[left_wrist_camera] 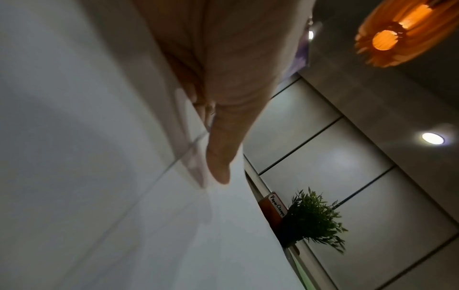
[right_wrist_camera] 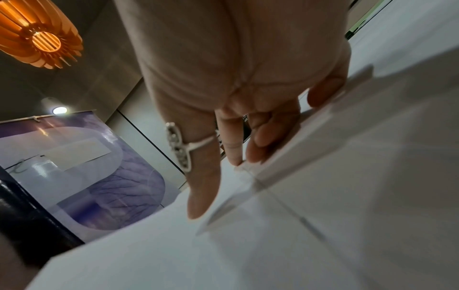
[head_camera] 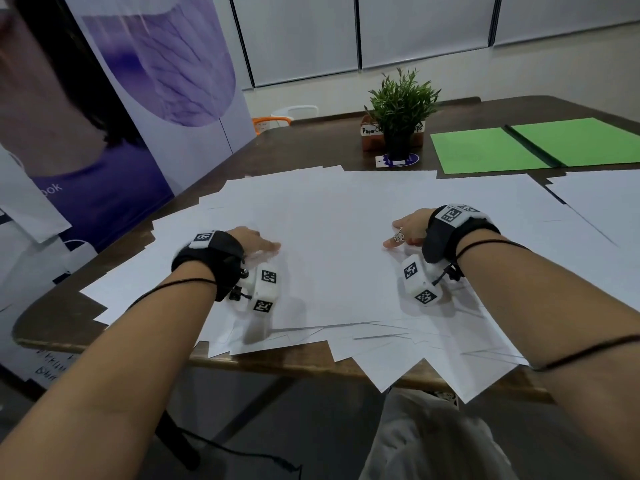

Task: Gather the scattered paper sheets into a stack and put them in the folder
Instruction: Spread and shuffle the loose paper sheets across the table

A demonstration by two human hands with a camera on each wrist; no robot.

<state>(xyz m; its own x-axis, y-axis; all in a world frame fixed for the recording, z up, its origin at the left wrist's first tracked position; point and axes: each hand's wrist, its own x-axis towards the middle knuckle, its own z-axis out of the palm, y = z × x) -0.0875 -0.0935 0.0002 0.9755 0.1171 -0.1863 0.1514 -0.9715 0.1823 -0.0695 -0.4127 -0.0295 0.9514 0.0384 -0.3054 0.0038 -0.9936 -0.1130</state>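
Several white paper sheets (head_camera: 332,209) lie spread and overlapping across the dark wooden table (head_camera: 304,147), some hanging over its near edge. An open green folder (head_camera: 485,147) lies flat at the far right. My left hand (head_camera: 259,242) rests flat on the sheets at centre left, fingers pointing right. My right hand (head_camera: 405,232), with a silver ring, rests on them at centre right, fingers pointing left. In the left wrist view the left hand (left_wrist_camera: 221,137) stretches straight along the paper (left_wrist_camera: 99,176). In the right wrist view the right hand (right_wrist_camera: 236,88) touches the paper (right_wrist_camera: 323,215) with straight fingertips.
A small potted plant (head_camera: 400,109) and a brown box (head_camera: 370,136) with a handwritten label stand at the back centre, left of the folder. A purple banner (head_camera: 138,98) stands by the table's left side. More sheets (head_camera: 606,199) lie at the far right edge.
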